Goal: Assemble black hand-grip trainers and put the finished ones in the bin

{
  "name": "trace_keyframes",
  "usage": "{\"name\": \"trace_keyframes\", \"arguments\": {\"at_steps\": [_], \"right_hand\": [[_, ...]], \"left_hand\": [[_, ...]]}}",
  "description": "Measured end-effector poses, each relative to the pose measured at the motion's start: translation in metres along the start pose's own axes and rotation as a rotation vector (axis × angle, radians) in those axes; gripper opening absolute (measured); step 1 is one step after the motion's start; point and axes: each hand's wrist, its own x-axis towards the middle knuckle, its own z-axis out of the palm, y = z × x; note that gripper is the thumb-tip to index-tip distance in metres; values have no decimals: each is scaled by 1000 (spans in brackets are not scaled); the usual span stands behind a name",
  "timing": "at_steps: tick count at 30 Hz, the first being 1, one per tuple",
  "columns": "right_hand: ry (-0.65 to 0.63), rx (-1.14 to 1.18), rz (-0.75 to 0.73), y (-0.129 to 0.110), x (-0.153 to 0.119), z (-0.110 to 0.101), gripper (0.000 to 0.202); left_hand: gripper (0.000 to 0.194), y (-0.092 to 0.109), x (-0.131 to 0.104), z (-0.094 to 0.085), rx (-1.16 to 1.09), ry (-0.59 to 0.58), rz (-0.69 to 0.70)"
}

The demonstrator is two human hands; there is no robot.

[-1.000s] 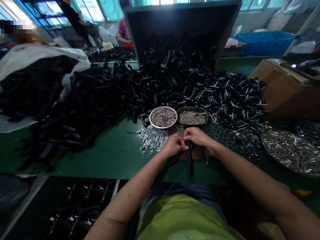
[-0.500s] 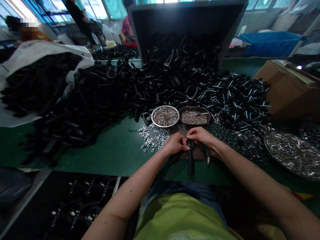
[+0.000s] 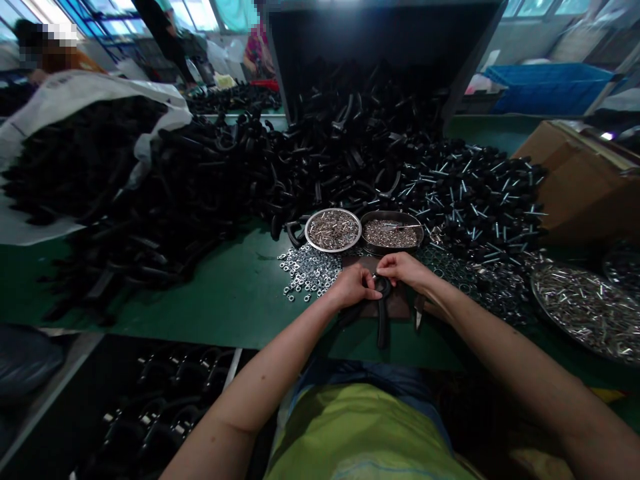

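Observation:
A black plastic clamp with a curved head and straight handle (image 3: 382, 323) lies on a brown pad (image 3: 400, 305) in front of me. Its handle points toward my body. My left hand (image 3: 354, 287) is closed on the clamp's curved head from the left. My right hand (image 3: 401, 269) pinches at the top of that head; the small part between its fingertips is too tiny to make out. Just beyond the hands stand a round dish of metal pins (image 3: 333, 231) and an oval tin of small metal pieces (image 3: 392, 233). Metal eye parts (image 3: 311, 272) lie loose to the left.
Black parts (image 3: 320, 157) heap across the back, spilling from a tilted bin (image 3: 385, 40) and a white bag (image 3: 173, 107). Black knobs with screws (image 3: 475, 200), a cardboard box (image 3: 565, 180) and a large pin tray (image 3: 585, 303) stand right. A blade (image 3: 419, 313) lies near my right wrist.
The view has shifted slightly. Both hands stay at the clamp's head in nearly the same pose, with no clear change in what they hold.

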Motion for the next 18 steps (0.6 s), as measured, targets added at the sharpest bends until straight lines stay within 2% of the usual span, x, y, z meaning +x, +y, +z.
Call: {"name": "trace_keyframes", "arguments": {"at_steps": [18], "right_hand": [[10,-207,-103,6,4,4,5]], "left_hand": [[25,2,-1,-1,72,14,10]]}}
